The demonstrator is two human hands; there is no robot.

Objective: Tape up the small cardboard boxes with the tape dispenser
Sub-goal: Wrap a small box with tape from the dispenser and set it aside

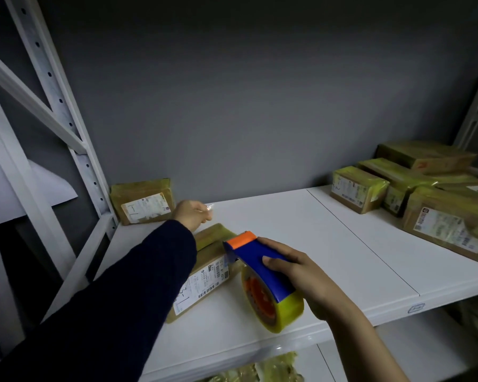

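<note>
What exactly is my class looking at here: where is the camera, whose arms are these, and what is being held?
There is no machine. A person wears the single camera on their head, so you look forward and down at their own two arms over a white metal shelf. The right hand grips a blue and orange tape dispenser carrying a yellowish tape roll. The left hand, in a dark sleeve, reaches past a small brown cardboard box with a white label, its fingers pinched on something shiny, perhaps tape. Another labelled box leans on the grey wall, and several tape-wrapped boxes sit far right.
</note>
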